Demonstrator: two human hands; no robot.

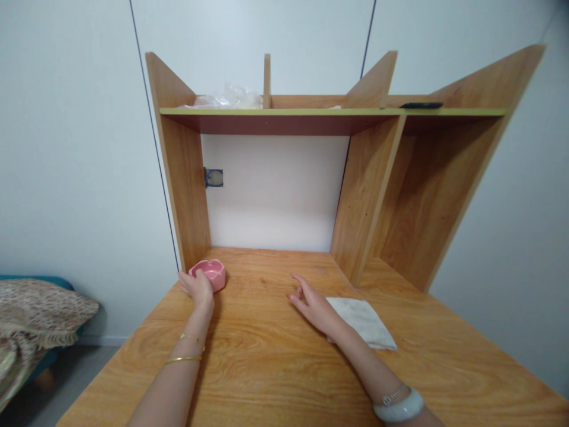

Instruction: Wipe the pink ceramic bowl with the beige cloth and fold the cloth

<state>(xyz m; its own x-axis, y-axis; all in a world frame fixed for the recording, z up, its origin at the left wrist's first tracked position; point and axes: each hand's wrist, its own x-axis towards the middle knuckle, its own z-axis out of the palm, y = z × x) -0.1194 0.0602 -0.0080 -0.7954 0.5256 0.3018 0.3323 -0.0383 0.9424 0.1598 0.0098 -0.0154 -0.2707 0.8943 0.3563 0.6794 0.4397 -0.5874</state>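
A pink ashtray (214,274) with notches in its rim stands at the far left of the wooden desk, close to the hutch's left side panel. My left hand (198,288) grips its near left side, the thumb over the rim and the fingers outside, partly hidden. Over the middle of the desk my right hand (311,302) holds nothing, with thumb and index finger apart. A folded white cloth (362,320) lies flat on the desk just right of that hand, partly behind the wrist.
A wooden hutch (364,196) rises at the back of the desk (249,367). On its shelf lie a clear plastic bag (233,98) and a flat black object (421,105). An open wall socket box (214,178) shows behind. At left is a seat with a patterned cover (40,314).
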